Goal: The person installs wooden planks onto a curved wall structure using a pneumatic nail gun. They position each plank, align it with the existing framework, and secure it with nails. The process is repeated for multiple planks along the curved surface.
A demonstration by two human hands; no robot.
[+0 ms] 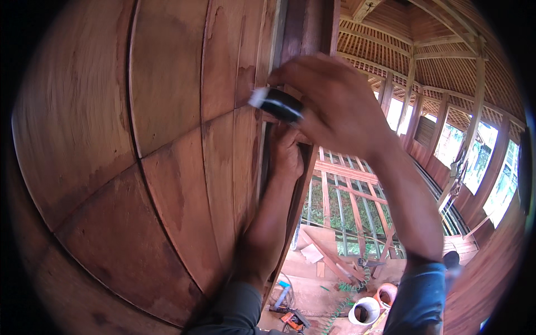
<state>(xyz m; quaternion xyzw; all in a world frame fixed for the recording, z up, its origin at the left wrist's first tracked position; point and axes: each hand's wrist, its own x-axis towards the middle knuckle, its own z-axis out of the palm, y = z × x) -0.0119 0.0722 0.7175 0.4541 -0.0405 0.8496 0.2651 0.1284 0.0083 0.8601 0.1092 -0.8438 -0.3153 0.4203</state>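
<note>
A short black cylindrical tool with a pale end (281, 104), blurred by motion, is gripped in my right hand (340, 100). Its pale end points left, towards the reddish-brown wood panel wall (173, 95). Just below it, my left hand (287, 153) is raised against the upright wooden post (307, 184) at the wall's edge. The fingers of that hand look curled, but the post and the right hand partly hide them, and what they hold cannot be made out.
Below right, floor beams (349, 195) form an open grid. Nearer on boards stand a white bucket (365, 311) and an orange-rimmed bucket (386, 294). A coiled green hose (349, 286), an orange-and-black tool (293, 321) and wood offcuts lie around. Tall window posts (474, 123) line the far right.
</note>
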